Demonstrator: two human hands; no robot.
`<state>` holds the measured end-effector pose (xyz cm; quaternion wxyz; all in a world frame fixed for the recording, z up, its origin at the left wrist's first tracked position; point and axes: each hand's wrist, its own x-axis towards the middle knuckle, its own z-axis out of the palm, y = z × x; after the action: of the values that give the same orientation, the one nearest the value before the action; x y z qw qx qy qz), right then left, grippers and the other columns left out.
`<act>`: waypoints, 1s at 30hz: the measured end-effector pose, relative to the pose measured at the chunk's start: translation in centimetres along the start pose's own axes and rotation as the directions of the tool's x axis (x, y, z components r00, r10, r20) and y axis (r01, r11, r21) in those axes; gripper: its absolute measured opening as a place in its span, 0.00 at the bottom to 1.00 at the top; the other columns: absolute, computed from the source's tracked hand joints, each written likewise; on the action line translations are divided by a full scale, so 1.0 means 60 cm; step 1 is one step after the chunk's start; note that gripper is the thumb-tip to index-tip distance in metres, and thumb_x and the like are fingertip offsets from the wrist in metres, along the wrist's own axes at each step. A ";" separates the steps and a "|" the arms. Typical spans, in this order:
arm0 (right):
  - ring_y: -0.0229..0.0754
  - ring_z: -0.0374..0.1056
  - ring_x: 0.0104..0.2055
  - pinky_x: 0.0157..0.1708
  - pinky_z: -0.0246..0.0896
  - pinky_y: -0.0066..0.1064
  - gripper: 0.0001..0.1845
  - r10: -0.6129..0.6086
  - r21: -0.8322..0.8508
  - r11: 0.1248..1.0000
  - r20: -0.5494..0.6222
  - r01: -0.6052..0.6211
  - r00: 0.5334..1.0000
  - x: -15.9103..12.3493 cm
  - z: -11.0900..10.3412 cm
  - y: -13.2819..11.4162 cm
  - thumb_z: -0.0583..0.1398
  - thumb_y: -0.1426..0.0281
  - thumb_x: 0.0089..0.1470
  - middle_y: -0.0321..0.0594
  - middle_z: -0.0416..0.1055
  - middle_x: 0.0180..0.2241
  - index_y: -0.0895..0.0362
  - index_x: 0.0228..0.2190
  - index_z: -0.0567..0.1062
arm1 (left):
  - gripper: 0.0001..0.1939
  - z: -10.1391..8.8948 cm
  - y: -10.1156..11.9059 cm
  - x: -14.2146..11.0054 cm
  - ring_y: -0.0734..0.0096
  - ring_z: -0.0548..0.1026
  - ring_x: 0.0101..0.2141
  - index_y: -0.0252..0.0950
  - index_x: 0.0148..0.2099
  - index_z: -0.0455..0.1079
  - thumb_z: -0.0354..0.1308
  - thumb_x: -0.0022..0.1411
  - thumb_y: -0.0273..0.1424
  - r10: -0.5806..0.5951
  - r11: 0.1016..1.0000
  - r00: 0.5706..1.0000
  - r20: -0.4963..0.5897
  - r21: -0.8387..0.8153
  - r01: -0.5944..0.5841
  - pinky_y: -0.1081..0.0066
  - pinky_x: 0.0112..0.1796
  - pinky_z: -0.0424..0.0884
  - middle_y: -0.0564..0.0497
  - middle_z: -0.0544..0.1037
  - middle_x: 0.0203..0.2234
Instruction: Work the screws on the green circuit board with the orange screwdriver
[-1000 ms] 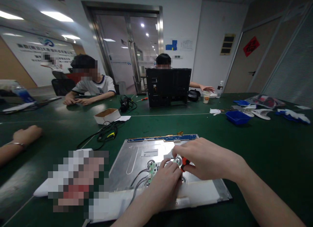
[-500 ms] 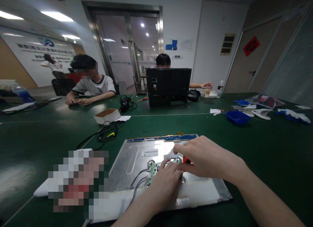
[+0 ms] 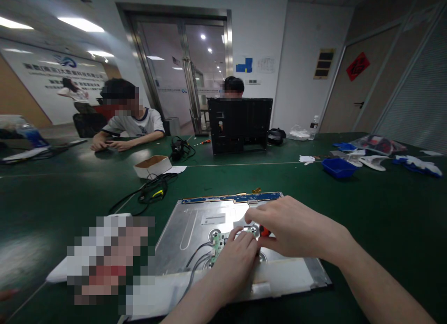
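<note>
The right hand (image 3: 302, 224) grips the red tool (image 3: 264, 231), its tip hidden; the left hand's (image 3: 237, 256) curled fingers rest on the circuit board (image 3: 218, 241), any pinch unseen. Light pressure suits best, keeping cables (image 3: 191, 283) beside those fingers slack above the metal panel (image 3: 174, 242).

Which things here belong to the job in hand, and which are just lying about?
In use, it seems:
left hand, on the circuit board
right hand, gripping a red tool
metal panel under them

Lying about:
white box
blue tray
bottle
far screwdriver
</note>
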<state>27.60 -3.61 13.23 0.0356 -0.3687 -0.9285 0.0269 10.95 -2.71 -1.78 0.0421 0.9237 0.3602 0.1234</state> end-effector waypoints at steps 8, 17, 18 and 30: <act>0.43 0.71 0.35 0.31 0.59 0.31 0.08 0.008 0.009 1.000 -0.006 -0.008 1.000 -0.002 0.000 0.002 0.59 0.70 0.56 0.39 0.75 0.34 0.55 0.39 0.71 | 0.11 -0.006 0.005 0.001 0.61 0.69 0.49 0.38 0.47 0.67 0.54 0.63 0.23 0.001 1.000 1.000 -0.002 0.002 -0.001 0.57 0.58 0.52 0.49 0.74 0.45; 0.43 0.71 0.34 0.30 0.59 0.31 0.06 0.008 0.003 1.000 0.002 -0.008 1.000 0.004 0.005 0.006 0.59 0.70 0.56 0.39 0.76 0.34 0.55 0.38 0.71 | 0.06 -0.004 0.005 0.002 0.61 0.71 0.48 0.38 0.40 0.68 0.54 0.63 0.23 -0.016 1.000 1.000 0.001 -0.012 0.016 0.57 0.58 0.54 0.49 0.75 0.42; 0.43 0.71 0.34 0.30 0.59 0.31 0.07 0.007 0.004 1.000 0.003 -0.007 1.000 0.004 0.005 0.006 0.59 0.70 0.56 0.39 0.76 0.34 0.55 0.38 0.71 | 0.06 -0.005 0.005 0.002 0.61 0.70 0.48 0.37 0.41 0.68 0.54 0.63 0.23 -0.021 1.000 1.000 0.005 -0.009 0.021 0.57 0.58 0.54 0.49 0.75 0.43; 0.43 0.71 0.34 0.29 0.58 0.31 0.07 0.001 -0.008 1.000 -0.001 -0.001 1.000 0.000 0.007 0.006 0.59 0.69 0.56 0.39 0.76 0.34 0.55 0.38 0.71 | 0.12 -0.007 0.005 0.000 0.60 0.68 0.51 0.37 0.48 0.68 0.52 0.63 0.23 -0.009 1.000 0.999 0.048 0.013 0.009 0.56 0.59 0.52 0.47 0.74 0.46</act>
<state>27.81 -3.33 12.80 0.0347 -0.3692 -0.9284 0.0232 11.02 -2.95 -1.35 0.0453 0.9250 0.3640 0.0988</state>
